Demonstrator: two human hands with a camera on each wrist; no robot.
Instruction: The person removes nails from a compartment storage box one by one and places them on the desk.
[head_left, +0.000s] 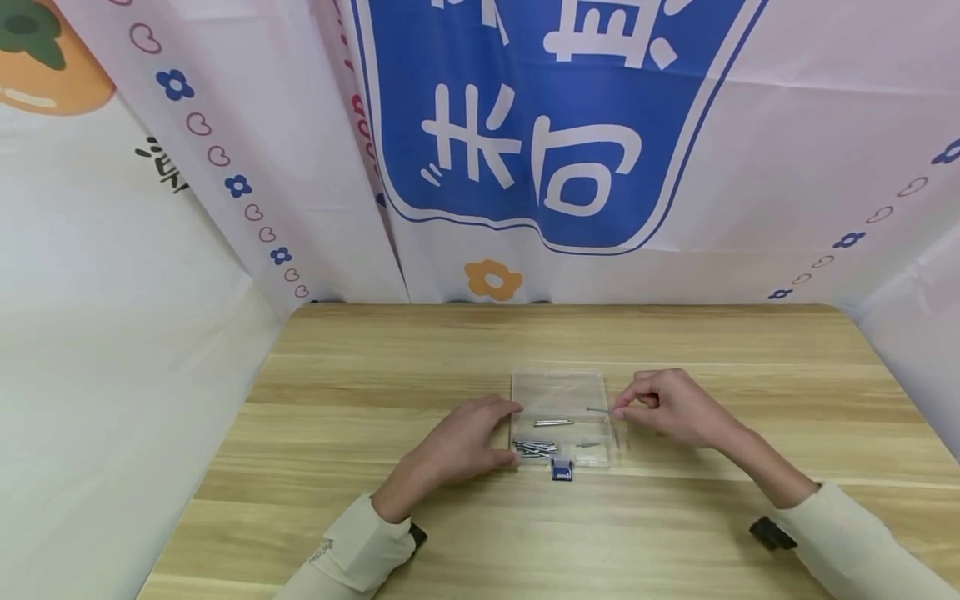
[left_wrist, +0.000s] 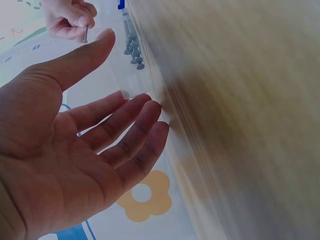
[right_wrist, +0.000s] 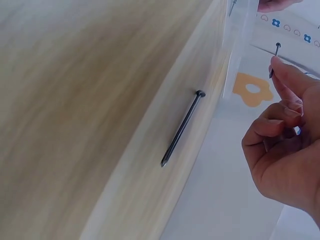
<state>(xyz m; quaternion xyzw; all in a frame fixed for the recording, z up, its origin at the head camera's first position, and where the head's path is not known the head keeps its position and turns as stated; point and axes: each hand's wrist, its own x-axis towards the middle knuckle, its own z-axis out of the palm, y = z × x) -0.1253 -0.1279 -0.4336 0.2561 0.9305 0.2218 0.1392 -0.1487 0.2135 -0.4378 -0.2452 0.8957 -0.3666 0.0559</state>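
Note:
A clear plastic box (head_left: 558,389) lies on the wooden table between the two hands. My left hand (head_left: 467,439) rests at its left side, with the thumb and fingers spread and nearly straight. In the right hand (head_left: 678,408), thumb and index finger pinch a thin metal nail (right_wrist: 278,49) above the box's right edge. Several nails (head_left: 536,450) lie heaped in the front left part of the box. A few more nails (head_left: 552,422) lie side by side behind them, and a small nail or screw (head_left: 588,444) lies at the front right.
A blue tab (head_left: 562,471) sits at the box's front edge. One loose nail (right_wrist: 182,129) lies on the table (head_left: 360,500), to the right of the box. Behind the table hangs a printed cloth (head_left: 712,250).

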